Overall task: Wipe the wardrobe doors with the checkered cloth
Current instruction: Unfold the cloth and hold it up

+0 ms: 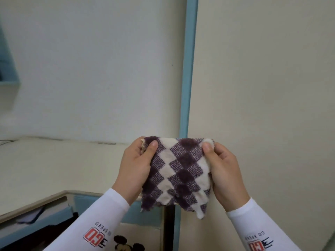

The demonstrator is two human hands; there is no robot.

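A purple-and-cream checkered cloth [178,173] hangs spread out in front of me, low in the middle of the view. My left hand [135,168] pinches its upper left corner, thumb on the front. My right hand [225,173] grips its upper right corner the same way. Behind the cloth rises a cream wardrobe door [262,87] on the right, bordered by a light blue vertical edge strip [187,69]. Another pale panel [90,60] stands to the left of the strip. Neither hand nor the cloth touches the door surface.
A cream desk top [45,169] runs along the left, with a blue-edged open compartment [45,220] below it holding papers. A blue shelf [7,73] sits at the far left edge. A cartoon mouse picture [126,244] shows at the bottom.
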